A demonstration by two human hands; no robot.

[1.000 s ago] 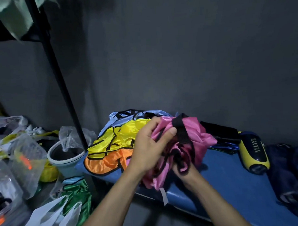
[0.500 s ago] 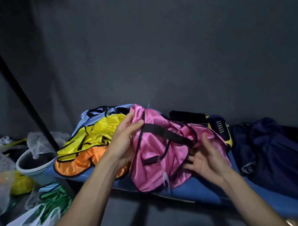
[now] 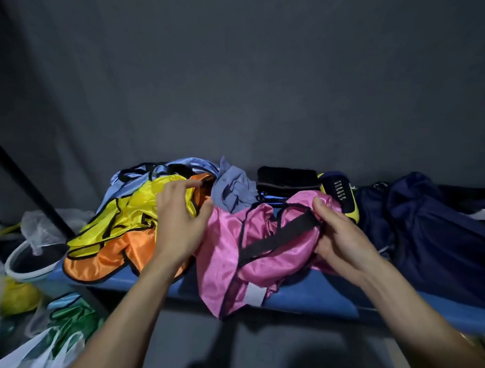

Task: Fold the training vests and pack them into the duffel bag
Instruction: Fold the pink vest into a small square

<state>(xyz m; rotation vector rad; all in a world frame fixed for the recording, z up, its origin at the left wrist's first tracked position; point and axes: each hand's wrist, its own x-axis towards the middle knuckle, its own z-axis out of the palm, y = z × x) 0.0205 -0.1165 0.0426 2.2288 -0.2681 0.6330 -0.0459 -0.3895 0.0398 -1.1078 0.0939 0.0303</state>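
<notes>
A crumpled pink vest (image 3: 225, 257) with black trim lies on the blue bench (image 3: 310, 295), its lower edge hanging over the front. My right hand (image 3: 338, 229) grips its right end by the black strap. My left hand (image 3: 182, 222) hovers at the vest's left edge, fingers relaxed, holding nothing. To the left lies a pile with a yellow vest (image 3: 126, 219), an orange vest (image 3: 108, 259) and a light blue vest (image 3: 141, 177). A dark navy duffel bag (image 3: 438, 236) slumps at the right end of the bench.
A crumpled grey-blue cloth (image 3: 233, 189), a black folded item (image 3: 287, 179) and a yellow-and-navy device (image 3: 340, 193) sit behind the pink vest. A white bucket (image 3: 30, 262), plastic bags and a green vest (image 3: 72, 319) crowd the floor at left, beside a black pole (image 3: 21, 176).
The pink vest has been lowered and spread rightward on the bench. My right hand closed on its right end. My left hand let go of the vest's left side.
</notes>
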